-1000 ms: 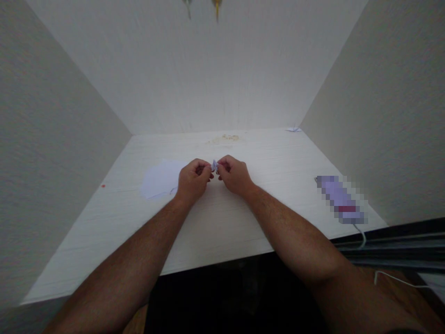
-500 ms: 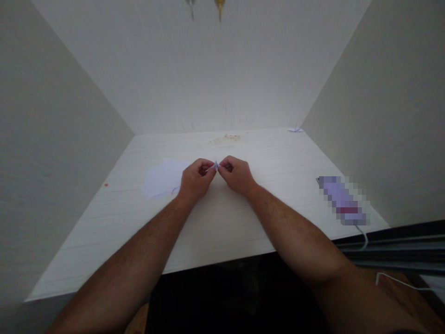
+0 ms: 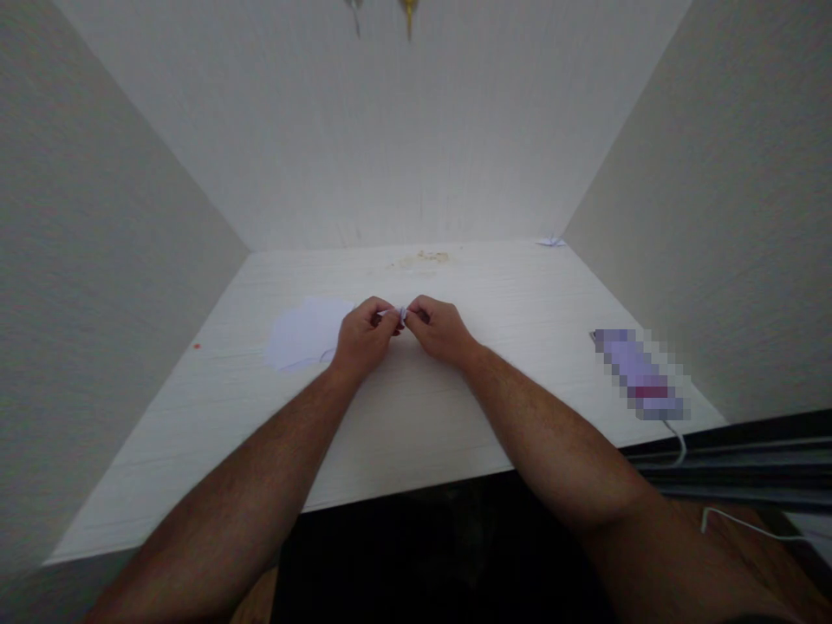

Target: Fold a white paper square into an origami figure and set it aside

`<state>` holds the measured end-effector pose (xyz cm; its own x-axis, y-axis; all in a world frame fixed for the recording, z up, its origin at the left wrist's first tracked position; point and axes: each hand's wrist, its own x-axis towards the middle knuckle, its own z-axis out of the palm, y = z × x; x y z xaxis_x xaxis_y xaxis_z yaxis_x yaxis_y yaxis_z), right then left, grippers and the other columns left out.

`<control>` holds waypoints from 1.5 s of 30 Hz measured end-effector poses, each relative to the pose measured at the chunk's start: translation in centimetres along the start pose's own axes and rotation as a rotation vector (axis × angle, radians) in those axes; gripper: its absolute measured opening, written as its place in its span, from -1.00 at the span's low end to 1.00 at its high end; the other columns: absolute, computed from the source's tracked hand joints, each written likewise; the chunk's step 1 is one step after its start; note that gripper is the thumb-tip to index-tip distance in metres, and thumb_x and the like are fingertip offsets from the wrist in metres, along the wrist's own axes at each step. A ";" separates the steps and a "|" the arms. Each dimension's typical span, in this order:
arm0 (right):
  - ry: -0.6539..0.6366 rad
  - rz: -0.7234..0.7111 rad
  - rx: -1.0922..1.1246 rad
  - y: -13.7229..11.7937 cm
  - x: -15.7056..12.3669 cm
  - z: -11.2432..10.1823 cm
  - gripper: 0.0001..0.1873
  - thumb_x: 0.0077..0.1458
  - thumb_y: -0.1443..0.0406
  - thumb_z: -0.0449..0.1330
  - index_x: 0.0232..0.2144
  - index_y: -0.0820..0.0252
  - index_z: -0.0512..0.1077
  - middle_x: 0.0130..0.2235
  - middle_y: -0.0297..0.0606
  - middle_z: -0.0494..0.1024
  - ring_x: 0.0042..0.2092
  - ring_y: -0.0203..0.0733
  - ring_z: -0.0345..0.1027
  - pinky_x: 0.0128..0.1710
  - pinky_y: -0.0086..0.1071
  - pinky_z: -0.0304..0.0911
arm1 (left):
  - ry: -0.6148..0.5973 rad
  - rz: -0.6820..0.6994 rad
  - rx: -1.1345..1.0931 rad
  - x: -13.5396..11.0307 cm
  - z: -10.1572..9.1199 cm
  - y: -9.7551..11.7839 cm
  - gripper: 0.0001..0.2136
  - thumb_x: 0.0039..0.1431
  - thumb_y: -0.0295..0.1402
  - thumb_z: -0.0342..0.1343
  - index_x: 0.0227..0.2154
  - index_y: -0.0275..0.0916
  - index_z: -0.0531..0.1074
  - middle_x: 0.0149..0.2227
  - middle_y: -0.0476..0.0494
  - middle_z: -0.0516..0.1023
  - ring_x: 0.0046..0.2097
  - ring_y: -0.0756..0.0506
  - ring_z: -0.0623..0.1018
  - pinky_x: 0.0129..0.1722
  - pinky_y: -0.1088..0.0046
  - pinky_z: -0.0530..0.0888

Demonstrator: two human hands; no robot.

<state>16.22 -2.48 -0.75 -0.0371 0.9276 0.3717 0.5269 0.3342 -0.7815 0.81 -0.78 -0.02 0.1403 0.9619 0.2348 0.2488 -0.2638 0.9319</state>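
Observation:
A small piece of folded white paper point(image 3: 402, 314) is pinched between my two hands, above the middle of the white table. My left hand point(image 3: 368, 334) is closed on its left side, thumb against forefinger. From the right, my right hand point(image 3: 439, 328) grips the other side with its fingertips. Much of the paper is hidden behind the fingers, so its full shape cannot be made out. Partly behind my left hand lie white paper sheets point(image 3: 302, 334) on the table.
At the back right corner rests a folded white paper piece point(image 3: 552, 242). A blurred-out phone-like object point(image 3: 637, 373) with a cable lies at the right. Brownish marks point(image 3: 425, 258) show near the back wall, and a small red spot point(image 3: 197, 346) at the left. Walls enclose three sides.
My fingers have shifted slightly around the folded paper, and my right hand has moved a little left. The paper's upright point shows less now. Both hands keep hold of it.

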 end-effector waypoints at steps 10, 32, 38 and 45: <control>-0.267 0.198 0.475 0.3 0.4 -0.5 -0.78 0.14 0.23 0.15 -0.50 0.20 0.33 -0.63 -0.47 0.36 -0.60 -0.42 0.21 -0.58 -0.52 0.12 | -0.076 -0.222 -0.483 0.4 0.0 -0.3 -0.87 -0.05 -0.35 0.22 -0.54 -0.26 0.39 -0.52 -0.05 0.52 -0.48 -0.02 0.53 -0.39 0.40 0.50; -0.211 0.200 0.563 0.5 0.4 -0.6 -0.81 0.00 0.21 0.23 -0.51 0.21 0.36 -0.59 -0.45 0.42 -0.59 -0.44 0.26 -0.59 -0.54 0.21 | -0.142 -0.267 -0.536 0.5 -0.2 -0.3 -0.83 -0.07 -0.31 0.26 -0.51 -0.27 0.41 -0.49 -0.05 0.50 -0.46 0.01 0.50 -0.37 0.43 0.47; -0.200 0.191 0.536 0.3 0.3 -0.7 -0.81 -0.01 0.21 0.24 -0.47 0.21 0.38 -0.60 -0.46 0.41 -0.59 -0.43 0.26 -0.59 -0.53 0.19 | -0.149 -0.335 -0.619 0.6 -0.5 -0.1 -0.85 -0.12 -0.34 0.26 -0.53 -0.27 0.41 -0.50 -0.05 0.49 -0.49 0.03 0.47 -0.45 0.47 0.44; -0.111 0.154 0.582 0.4 0.6 -0.5 -0.77 -0.09 0.21 0.31 -0.36 0.19 0.44 -0.51 -0.43 0.46 -0.50 -0.39 0.29 -0.51 -0.46 0.32 | -0.141 -0.367 -0.593 0.6 -0.2 -0.3 -0.85 -0.15 -0.40 0.30 -0.51 -0.27 0.43 -0.54 -0.02 0.47 -0.55 0.05 0.44 -0.55 0.53 0.38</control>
<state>16.90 -1.91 -0.62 -0.1018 0.9740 0.2023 -0.0156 0.2018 -0.9793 0.66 -0.08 -0.13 0.2803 0.9518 -0.1242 -0.2541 0.1983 0.9466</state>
